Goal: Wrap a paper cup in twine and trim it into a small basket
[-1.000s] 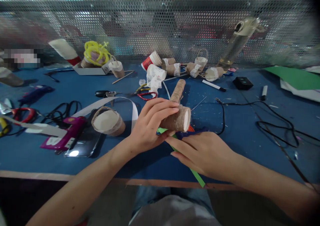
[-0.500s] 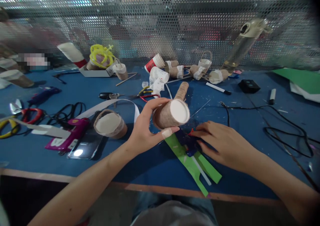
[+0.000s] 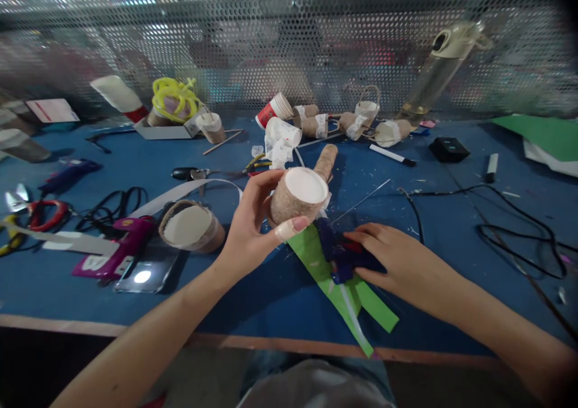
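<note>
My left hand is wrapped round a small burlap-covered paper cup, its round white end turned up toward me. A wrap covers that hand's thumb tip. Over a dark blue hot glue gun, my right hand has its thumb and fingers on either side of the body. From the gun's rear sticks a whitish glue stick. Beneath the gun lies a cut piece of green paper. Just behind the held cup rests a burlap roll. A burlap-sided cup with a handle stands left of my left hand.
On the blue table at left are a magenta glue gun, a phone with its light on, a white strip and pliers. Several small burlap cups, a bottle and a marker lie toward the mesh panel. A black cable runs at right.
The cup in my left hand has tipped, so its white end faces more upward, and has shifted slightly left. My right hand has closed in around the blue glue gun.
</note>
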{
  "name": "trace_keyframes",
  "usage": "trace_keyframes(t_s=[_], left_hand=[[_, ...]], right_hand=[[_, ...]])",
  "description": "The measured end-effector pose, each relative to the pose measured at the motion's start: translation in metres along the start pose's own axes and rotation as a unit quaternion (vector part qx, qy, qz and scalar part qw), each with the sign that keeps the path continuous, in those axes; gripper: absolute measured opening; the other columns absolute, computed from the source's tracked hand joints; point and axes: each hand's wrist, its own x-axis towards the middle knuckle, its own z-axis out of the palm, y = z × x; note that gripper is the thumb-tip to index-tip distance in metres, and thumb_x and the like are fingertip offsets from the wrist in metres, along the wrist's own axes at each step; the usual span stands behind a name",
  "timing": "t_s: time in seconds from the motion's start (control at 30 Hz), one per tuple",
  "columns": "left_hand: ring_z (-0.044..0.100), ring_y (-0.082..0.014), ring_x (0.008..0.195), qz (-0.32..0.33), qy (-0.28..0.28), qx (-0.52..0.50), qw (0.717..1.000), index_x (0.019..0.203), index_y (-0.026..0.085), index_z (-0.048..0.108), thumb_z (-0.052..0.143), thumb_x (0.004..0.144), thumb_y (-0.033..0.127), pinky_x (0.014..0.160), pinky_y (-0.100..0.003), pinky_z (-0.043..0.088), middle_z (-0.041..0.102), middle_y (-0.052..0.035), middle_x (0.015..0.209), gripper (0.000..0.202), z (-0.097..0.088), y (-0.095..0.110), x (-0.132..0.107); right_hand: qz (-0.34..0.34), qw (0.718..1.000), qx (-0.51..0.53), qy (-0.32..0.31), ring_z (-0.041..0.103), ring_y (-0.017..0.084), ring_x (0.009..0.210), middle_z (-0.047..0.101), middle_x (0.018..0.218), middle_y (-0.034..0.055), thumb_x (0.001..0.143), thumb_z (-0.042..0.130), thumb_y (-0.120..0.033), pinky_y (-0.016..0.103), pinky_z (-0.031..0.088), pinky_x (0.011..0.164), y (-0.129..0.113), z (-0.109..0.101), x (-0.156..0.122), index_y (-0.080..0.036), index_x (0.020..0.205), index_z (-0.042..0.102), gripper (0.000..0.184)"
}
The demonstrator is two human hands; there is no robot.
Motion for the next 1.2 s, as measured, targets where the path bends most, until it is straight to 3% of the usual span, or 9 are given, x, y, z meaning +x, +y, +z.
trace_keyframes(t_s=[0.17, 0.33, 0.47, 0.6, 0.73, 0.83, 1.03, 1.2], left_hand=[[0.064, -0.026, 0.117, -0.024, 0.014, -0.011, 1.0, 0.127, 0.025, 0.055, 0.082, 0.081, 0.038, 0.093, -0.036, 0.057, 0.063, -0.0083, 0.128, 0.055, 0.0, 0.0, 0.003], [0.062, -0.0248, 0.12, -0.048, 0.031, -0.066, 0.996, 0.126, 0.026, 0.058, 0.082, 0.082, 0.035, 0.1, -0.037, 0.055, 0.064, -0.0068, 0.129, 0.051, -0.002, -0.007, 0.005], [0.062, -0.027, 0.123, -0.088, 0.034, -0.129, 0.987, 0.126, 0.028, 0.06, 0.077, 0.085, 0.039, 0.1, -0.04, 0.056, 0.065, -0.0064, 0.132, 0.046, -0.002, -0.01, 0.005], [0.062, -0.0294, 0.122, -0.127, 0.034, -0.177, 0.975, 0.122, 0.028, 0.063, 0.075, 0.086, 0.042, 0.099, -0.045, 0.056, 0.067, -0.0069, 0.129, 0.04, -0.001, -0.007, 0.006], [0.063, -0.0297, 0.121, -0.15, 0.04, -0.212, 0.965, 0.122, 0.026, 0.064, 0.073, 0.086, 0.04, 0.098, -0.045, 0.056, 0.069, -0.0071, 0.126, 0.039, -0.001, -0.005, 0.006], [0.062, -0.0308, 0.123, -0.163, 0.042, -0.211, 0.963, 0.122, 0.025, 0.064, 0.072, 0.087, 0.042, 0.099, -0.045, 0.056, 0.068, -0.0083, 0.128, 0.04, -0.001, -0.006, 0.005], [0.063, -0.03, 0.123, -0.177, 0.026, -0.248, 0.952, 0.124, 0.026, 0.062, 0.066, 0.091, 0.042, 0.099, -0.046, 0.056, 0.067, -0.0076, 0.13, 0.037, -0.001, -0.004, 0.004], [0.066, -0.0289, 0.12, -0.192, 0.003, -0.268, 0.944, 0.139, 0.033, 0.053, 0.059, 0.095, 0.04, 0.093, -0.046, 0.06, 0.065, -0.0057, 0.135, 0.044, -0.001, -0.007, 0.004]], right_hand=[[0.051, 0.998, -0.002, -0.022, 0.071, 0.025, 0.085, 0.064, 0.116, 0.0103, 0.087, 0.07, -0.027, 0.042, 0.062, 0.072, -0.004, -0.005, -0.002, -0.016, 0.117, 0.062, 0.032], [0.058, 0.998, -0.005, 0.007, 0.067, 0.021, 0.074, 0.061, 0.117, 0.0089, 0.082, 0.066, -0.022, 0.034, 0.053, 0.055, -0.006, -0.009, -0.004, -0.019, 0.115, 0.055, 0.034], [0.073, 0.993, 0.057, 0.077, 0.067, 0.022, 0.084, 0.059, 0.117, 0.01, 0.079, 0.062, -0.016, 0.032, 0.052, 0.06, -0.002, -0.01, -0.004, -0.021, 0.112, 0.051, 0.035], [0.052, 0.978, 0.103, 0.174, 0.066, 0.026, 0.098, 0.06, 0.114, 0.0113, 0.085, 0.063, -0.021, 0.034, 0.055, 0.068, 0.0, -0.012, -0.006, -0.022, 0.108, 0.051, 0.026], [0.084, 0.938, 0.193, 0.275, 0.067, 0.025, 0.094, 0.064, 0.11, 0.0088, 0.091, 0.065, -0.026, 0.038, 0.056, 0.075, -0.006, -0.011, -0.009, -0.025, 0.11, 0.055, 0.022], [0.107, 0.909, 0.276, 0.293, 0.067, 0.022, 0.083, 0.064, 0.102, 0.0048, 0.091, 0.068, -0.029, 0.038, 0.056, 0.074, -0.012, -0.009, -0.009, -0.027, 0.106, 0.058, 0.018], [0.022, 0.904, 0.311, 0.294, 0.064, 0.02, 0.078, 0.063, 0.092, 0.0024, 0.082, 0.071, -0.01, 0.033, 0.052, 0.067, -0.018, -0.006, -0.007, -0.027, 0.092, 0.056, 0.025], [0.021, 0.909, 0.32, 0.268, 0.064, 0.02, 0.077, 0.062, 0.089, 0.0029, 0.083, 0.067, -0.008, 0.034, 0.052, 0.065, -0.02, -0.005, -0.006, -0.026, 0.09, 0.056, 0.022]])
